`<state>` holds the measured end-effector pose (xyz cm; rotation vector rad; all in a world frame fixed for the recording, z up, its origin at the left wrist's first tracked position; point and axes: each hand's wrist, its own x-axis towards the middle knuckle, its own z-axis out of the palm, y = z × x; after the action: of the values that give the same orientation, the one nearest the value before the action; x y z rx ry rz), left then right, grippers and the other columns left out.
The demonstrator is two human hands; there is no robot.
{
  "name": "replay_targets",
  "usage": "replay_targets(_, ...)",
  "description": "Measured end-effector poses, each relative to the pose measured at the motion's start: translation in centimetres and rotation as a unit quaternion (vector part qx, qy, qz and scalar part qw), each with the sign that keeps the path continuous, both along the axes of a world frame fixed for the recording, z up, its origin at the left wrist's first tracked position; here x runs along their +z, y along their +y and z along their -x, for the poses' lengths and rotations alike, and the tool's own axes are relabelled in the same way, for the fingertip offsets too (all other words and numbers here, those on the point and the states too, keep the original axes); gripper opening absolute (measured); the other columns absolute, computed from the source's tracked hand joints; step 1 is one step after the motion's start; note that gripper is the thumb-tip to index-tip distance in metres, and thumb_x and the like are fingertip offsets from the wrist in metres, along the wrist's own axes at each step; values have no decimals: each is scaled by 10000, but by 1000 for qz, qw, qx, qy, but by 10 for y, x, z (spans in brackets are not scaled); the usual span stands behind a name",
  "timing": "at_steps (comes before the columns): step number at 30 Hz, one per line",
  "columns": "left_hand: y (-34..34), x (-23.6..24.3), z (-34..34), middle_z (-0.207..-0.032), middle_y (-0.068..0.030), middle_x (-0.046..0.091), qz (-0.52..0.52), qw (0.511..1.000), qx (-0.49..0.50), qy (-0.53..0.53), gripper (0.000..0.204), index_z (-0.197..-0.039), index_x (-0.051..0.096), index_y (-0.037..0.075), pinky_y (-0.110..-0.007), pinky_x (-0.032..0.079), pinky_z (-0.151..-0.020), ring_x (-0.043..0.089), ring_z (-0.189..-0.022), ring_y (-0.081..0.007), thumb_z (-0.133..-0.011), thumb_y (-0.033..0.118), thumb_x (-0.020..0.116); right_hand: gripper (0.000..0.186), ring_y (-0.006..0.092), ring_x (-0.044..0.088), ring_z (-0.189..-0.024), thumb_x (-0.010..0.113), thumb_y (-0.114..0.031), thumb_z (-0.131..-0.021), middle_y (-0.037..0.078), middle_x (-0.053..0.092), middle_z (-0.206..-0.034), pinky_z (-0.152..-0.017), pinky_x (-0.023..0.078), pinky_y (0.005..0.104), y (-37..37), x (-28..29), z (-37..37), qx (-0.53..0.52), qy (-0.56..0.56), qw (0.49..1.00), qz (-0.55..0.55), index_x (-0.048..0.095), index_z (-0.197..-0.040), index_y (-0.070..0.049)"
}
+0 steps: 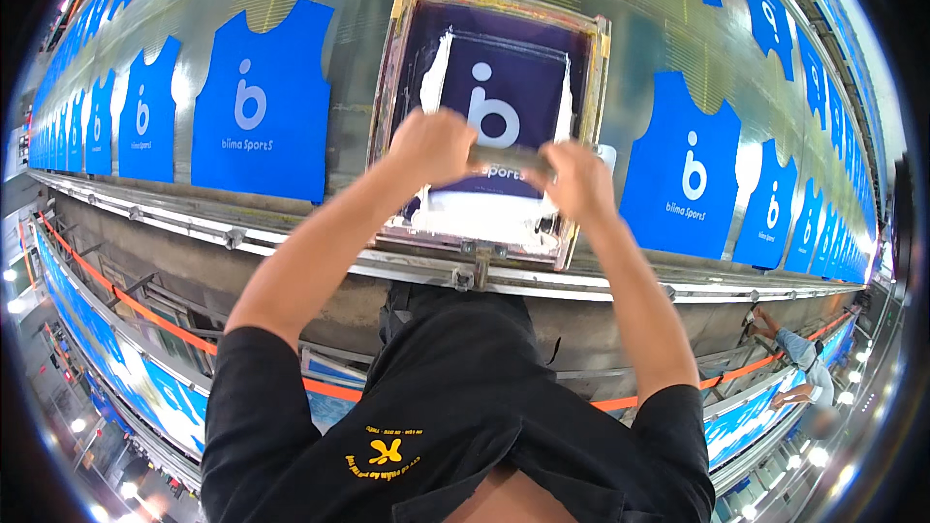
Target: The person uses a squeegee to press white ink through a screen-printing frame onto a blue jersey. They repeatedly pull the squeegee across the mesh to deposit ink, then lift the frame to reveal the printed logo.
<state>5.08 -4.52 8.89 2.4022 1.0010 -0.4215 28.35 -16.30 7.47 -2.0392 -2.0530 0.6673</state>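
Both my hands are closed on a squeegee (510, 159), whose bar spans the gap between them, slightly blurred. My left hand (432, 143) grips its left end and my right hand (578, 177) its right end. Under it lies a screen printing frame (601, 68) with a dark mesh, set on the long table. The mesh shows a white rounded emblem and lettering, partly hidden by the squeegee and hands. White ink (484, 217) is pooled along the near end of the mesh, with streaks up both sides.
Blue vest-shaped fabric pieces (263, 102) with white prints lie along the table to the left; more blue pieces (681, 165) lie to the right. A metal rail (262, 234) edges the table before me. Behind, a person (809, 358) stands by another table at the lower right.
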Motion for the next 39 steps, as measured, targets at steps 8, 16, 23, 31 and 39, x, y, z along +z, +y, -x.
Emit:
replay_targets(8,161,-21,-69,-914,-106,788,-102,994,21,-35,447,-1018,822,122,-469,608,-841,764,-926,-345,-835,529,816,447,348,713,-967,867,-469,-850,137,743,-950,-820,551,478,166,-13,-47,-146,14,989,-15,760,-1041,-79)
replay_targets(16,-18,-22,10,-930,-70,742,-43,996,54,-62,293,-944,782,149,-466,577,-860,716,-958,-307,-841,422,815,402,334,685,-888,953,-237,-687,119,735,-948,-821,547,454,-8,-16,23,-57,-7,995,-86,744,-986,-68)
replay_targets(23,16,-5,-1,-901,-128,780,72,997,26,10,495,-931,808,89,-463,587,-823,757,-963,-324,-786,562,835,464,356,717,-880,900,-433,-795,140,736,-921,-775,554,484,18,-2,1,-12,26,998,63,728,-1006,-58)
replay_targets(31,161,-10,-68,-903,-120,789,-116,991,42,-44,522,-1009,824,133,-475,601,-828,767,-903,-327,-813,616,808,559,345,738,-915,864,-550,-820,140,765,-958,-815,573,470,171,-16,-50,-118,-14,992,-44,754,-1072,-64)
replay_targets(39,-20,-25,10,-878,-69,765,-97,993,52,-40,381,-923,806,152,-463,593,-826,743,-922,-323,-869,528,788,398,331,686,-890,951,-315,-721,102,725,-917,-813,548,463,-7,-30,22,-44,4,985,-165,737,-942,-63)
